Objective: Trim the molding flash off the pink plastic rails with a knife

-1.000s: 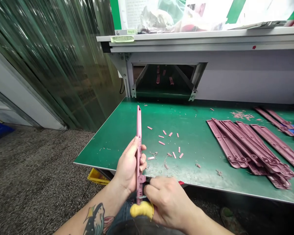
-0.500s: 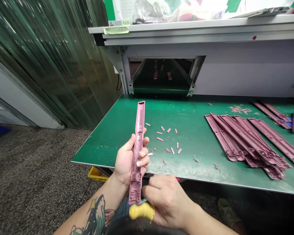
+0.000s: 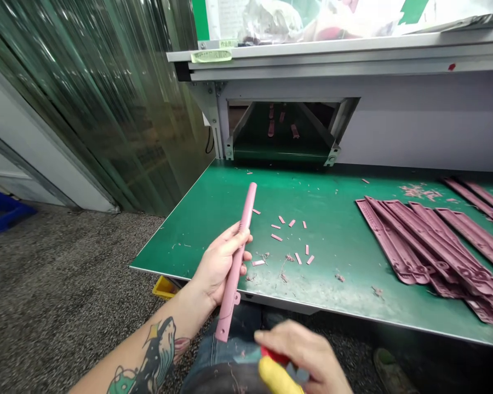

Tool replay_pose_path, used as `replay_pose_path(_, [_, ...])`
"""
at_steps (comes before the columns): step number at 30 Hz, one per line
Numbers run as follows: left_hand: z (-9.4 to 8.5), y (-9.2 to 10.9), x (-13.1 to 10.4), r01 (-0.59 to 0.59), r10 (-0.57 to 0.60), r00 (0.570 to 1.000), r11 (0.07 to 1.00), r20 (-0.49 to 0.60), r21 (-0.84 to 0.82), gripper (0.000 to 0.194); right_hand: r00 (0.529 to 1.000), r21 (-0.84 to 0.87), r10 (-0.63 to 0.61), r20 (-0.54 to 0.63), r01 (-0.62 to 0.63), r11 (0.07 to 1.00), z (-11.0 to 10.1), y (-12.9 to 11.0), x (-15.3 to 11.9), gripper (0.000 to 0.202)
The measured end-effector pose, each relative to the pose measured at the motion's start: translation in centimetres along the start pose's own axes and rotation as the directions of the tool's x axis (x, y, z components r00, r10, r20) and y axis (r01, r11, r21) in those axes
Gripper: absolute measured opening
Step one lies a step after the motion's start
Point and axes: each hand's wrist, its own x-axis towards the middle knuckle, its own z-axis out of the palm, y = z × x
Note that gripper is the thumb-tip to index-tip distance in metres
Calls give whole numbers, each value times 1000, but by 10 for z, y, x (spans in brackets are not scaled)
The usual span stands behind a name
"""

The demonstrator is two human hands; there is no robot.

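A long pink plastic part point(image 3: 239, 260) is in my left hand point(image 3: 217, 265), its smooth rounded side up and its far end over the green table. My fingers wrap round its middle. Below the table's front edge, my right hand point(image 3: 302, 350) is closed on a tool with a yellow handle point(image 3: 277, 377) and a red part; motion blurs it, and its blade is hard to make out. The tool is apart from the pink part. Small pink strips point(image 3: 291, 223) and shavings point(image 3: 290, 257) lie on the table beyond my hands.
A pile of long pink parts point(image 3: 419, 241) lies on the green table point(image 3: 181, 235) at right. A conveyor point(image 3: 285, 148) carrying pink pieces runs through an opening behind. Above it is a shelf point(image 3: 312, 46) with plastic bags. A yellow bin point(image 3: 164, 287) sits under the table's left side.
The pink part has been turned over, from its ribbed hollow side to its smooth side. My right hand with the tool has moved down and right, away from it. The view has shifted slightly left.
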Motion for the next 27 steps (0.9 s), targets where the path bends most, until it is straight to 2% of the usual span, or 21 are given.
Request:
replay_pose_path(3, [4, 1, 0, -7, 6, 1000, 990, 6, 143, 44, 996, -189, -65, -54, 54, 980, -15, -6, 17, 35])
replay_pose_path(6, [8, -1, -1, -12, 8, 1000, 974, 18, 226, 51, 999, -314, -24, -41, 11, 949, -19, -9, 23, 28])
replay_pose_path(11, [11, -8, -2, -16, 7, 999, 964, 35, 264, 58, 997, -386, 55, -47, -69, 920, -17, -8, 20, 23])
replay_pose_path(13, [11, -10, -2, -12, 2, 999, 969, 40, 246, 56, 994, -416, -11, -105, -34, 909, -18, -6, 18, 26])
replay_pose_path(15, [10, -10, -3, 3, -14, 999, 979, 51, 205, 52, 969, -421, -111, -221, 8, 907, -19, -3, 18, 33])
replay_pose_path(17, [7, -11, -4, 27, -38, 997, 990, 74, 138, 45, 934, -337, -102, -343, -21, 941, -20, 0, 18, 34])
replay_pose_path(20, [2, -14, -10, 83, -82, 988, 997, 131, -4, 30, 904, -65, 158, -398, -200, 978, -25, 6, 21, 26])
replay_pose_path(23, [-5, -22, -18, 184, -150, 955, 977, 256, -111, 32, 848, 103, 363, -386, -352, 930, -32, 8, 31, 31])
replay_pose_path(25, [-9, -28, -24, 263, -195, 911, 953, 363, -149, 36, 825, 133, 398, -401, -378, 916, -38, 8, 38, 34])
replay_pose_path(27, [-13, -34, -29, 342, -222, 868, 916, 445, -210, 34, 823, 139, 377, -426, -353, 925, -45, 6, 45, 35])
